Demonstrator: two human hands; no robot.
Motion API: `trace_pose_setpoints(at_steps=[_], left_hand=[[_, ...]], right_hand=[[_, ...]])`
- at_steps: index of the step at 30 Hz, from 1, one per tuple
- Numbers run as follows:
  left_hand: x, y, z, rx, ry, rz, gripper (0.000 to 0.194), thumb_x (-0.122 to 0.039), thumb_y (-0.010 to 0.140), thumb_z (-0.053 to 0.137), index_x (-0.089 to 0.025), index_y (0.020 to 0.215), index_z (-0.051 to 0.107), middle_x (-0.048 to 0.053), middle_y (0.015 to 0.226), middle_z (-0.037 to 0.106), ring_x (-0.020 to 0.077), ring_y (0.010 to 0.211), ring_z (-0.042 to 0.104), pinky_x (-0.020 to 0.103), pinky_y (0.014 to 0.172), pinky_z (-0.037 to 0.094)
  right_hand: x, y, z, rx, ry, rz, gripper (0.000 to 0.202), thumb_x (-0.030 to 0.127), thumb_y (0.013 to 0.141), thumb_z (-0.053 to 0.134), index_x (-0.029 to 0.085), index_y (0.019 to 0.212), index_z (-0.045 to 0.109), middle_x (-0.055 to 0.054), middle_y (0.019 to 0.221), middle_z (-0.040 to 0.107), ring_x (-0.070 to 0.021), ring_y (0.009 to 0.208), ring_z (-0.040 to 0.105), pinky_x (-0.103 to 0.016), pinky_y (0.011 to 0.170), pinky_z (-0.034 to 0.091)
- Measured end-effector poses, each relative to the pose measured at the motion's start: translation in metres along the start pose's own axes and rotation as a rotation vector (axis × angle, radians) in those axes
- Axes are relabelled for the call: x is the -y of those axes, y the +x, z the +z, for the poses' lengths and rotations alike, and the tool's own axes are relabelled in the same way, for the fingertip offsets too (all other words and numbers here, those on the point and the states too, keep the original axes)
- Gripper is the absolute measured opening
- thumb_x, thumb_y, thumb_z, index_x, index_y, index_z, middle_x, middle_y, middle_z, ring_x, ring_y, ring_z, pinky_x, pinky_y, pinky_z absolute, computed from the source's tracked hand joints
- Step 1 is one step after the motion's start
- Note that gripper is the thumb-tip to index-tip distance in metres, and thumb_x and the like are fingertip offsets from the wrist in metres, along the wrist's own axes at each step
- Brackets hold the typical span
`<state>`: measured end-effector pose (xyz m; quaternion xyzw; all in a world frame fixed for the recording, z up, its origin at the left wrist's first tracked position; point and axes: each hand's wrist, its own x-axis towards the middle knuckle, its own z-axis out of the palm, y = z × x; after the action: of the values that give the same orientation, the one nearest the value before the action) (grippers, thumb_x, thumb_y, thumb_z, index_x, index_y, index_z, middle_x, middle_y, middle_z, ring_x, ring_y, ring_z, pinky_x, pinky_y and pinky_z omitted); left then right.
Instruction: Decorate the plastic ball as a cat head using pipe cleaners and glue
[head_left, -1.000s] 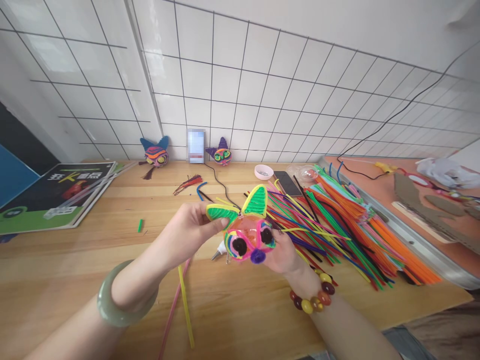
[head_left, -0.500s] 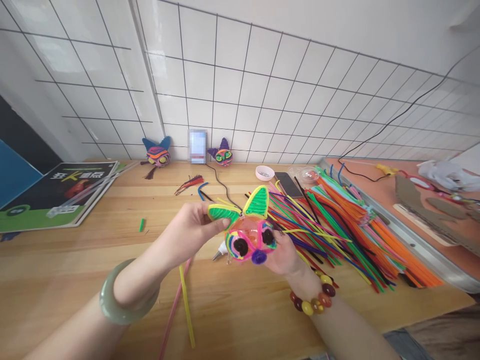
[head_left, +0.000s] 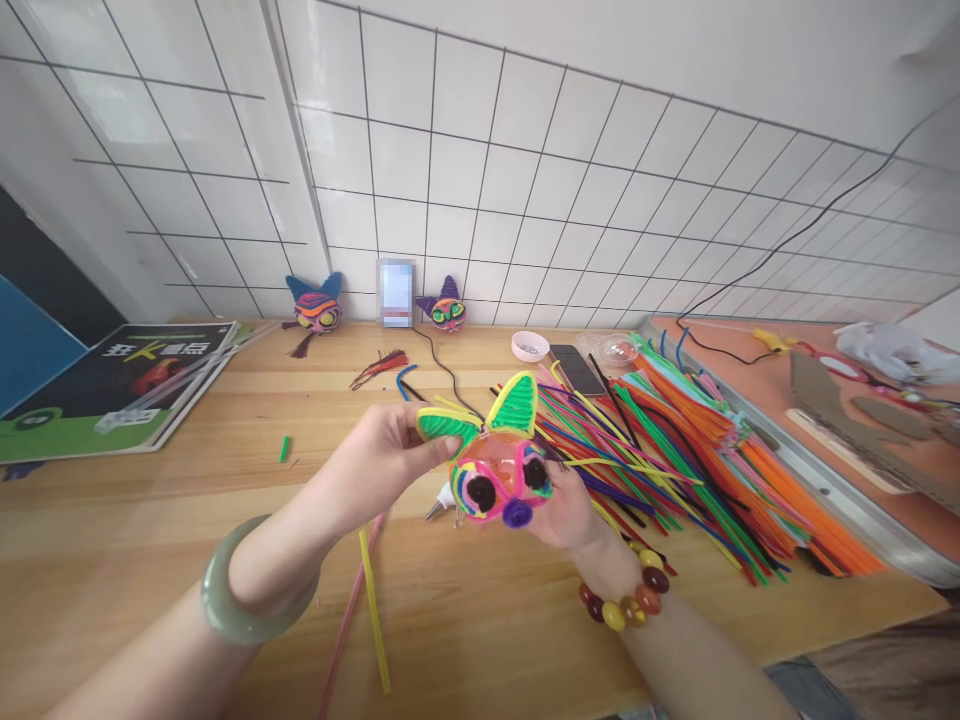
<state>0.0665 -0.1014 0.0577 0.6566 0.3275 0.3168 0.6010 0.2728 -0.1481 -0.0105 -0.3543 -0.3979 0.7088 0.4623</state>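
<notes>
A pipe-cleaner cat head (head_left: 499,473) with green ears, two black eyes and a purple nose is held up over the wooden table (head_left: 187,520). My left hand (head_left: 382,455) pinches its left green ear between thumb and fingers. My right hand (head_left: 566,505) cups the head from below and behind, mostly hidden by it. A jade bangle (head_left: 251,595) is on my left wrist, a beaded bracelet (head_left: 626,595) on my right.
A big heap of coloured pipe cleaners (head_left: 675,450) lies to the right. A glue nozzle (head_left: 441,503), a yellow stem (head_left: 373,610) and a pink stem lie below my hands. Two finished cat heads (head_left: 315,308) (head_left: 446,308) stand by the tiled wall. Books (head_left: 112,385) lie left; a phone (head_left: 574,368) is behind.
</notes>
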Motion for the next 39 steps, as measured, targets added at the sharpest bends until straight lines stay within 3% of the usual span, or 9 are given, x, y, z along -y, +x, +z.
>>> trace_pose_setpoints(at_steps=[6,16,21,26,39], left_hand=[[0.001,0.001,0.0,0.013,-0.012,0.003,0.018,-0.033,0.084,0.068,-0.017,0.085,0.075,0.004,0.093,0.078,0.0224,0.089,0.071,0.032,0.084,0.053],[0.003,0.0,-0.003,0.042,-0.054,0.016,0.015,-0.03,0.086,0.067,-0.017,0.089,0.075,0.002,0.094,0.078,0.0193,0.093,0.07,0.028,0.086,0.052],[0.002,0.002,-0.004,0.066,-0.066,0.03,0.013,-0.027,0.086,0.066,-0.017,0.089,0.074,0.001,0.094,0.078,0.0172,0.092,0.07,0.026,0.086,0.052],[0.001,0.001,-0.004,0.068,-0.046,0.022,0.013,-0.026,0.087,0.065,-0.017,0.087,0.074,0.0,0.092,0.078,0.0165,0.09,0.07,0.025,0.084,0.052],[0.001,0.002,-0.004,0.072,-0.062,0.021,0.013,-0.027,0.086,0.066,-0.017,0.088,0.074,0.001,0.092,0.078,0.0186,0.093,0.07,0.028,0.086,0.052]], right_hand=[[0.001,0.0,0.001,0.035,0.044,-0.018,0.054,0.067,0.068,0.061,0.025,0.101,0.071,-0.008,0.11,0.072,-0.0306,0.119,0.059,-0.052,0.104,0.04],[0.003,0.0,0.004,0.068,0.113,-0.007,0.049,0.063,0.069,0.067,0.028,0.102,0.074,-0.004,0.108,0.074,-0.0262,0.101,0.066,-0.048,0.093,0.049],[-0.001,0.0,-0.002,0.109,0.113,-0.012,0.054,0.066,0.07,0.066,0.027,0.106,0.072,-0.006,0.111,0.073,-0.028,0.104,0.066,-0.047,0.087,0.052],[-0.005,0.001,-0.004,0.112,0.093,-0.036,0.054,0.066,0.073,0.063,0.028,0.11,0.071,-0.006,0.113,0.072,-0.0281,0.11,0.064,-0.048,0.093,0.049],[0.004,0.0,0.007,0.071,0.02,0.0,0.056,0.07,0.068,0.061,0.027,0.101,0.07,-0.007,0.112,0.071,-0.0289,0.107,0.063,-0.049,0.092,0.048]])
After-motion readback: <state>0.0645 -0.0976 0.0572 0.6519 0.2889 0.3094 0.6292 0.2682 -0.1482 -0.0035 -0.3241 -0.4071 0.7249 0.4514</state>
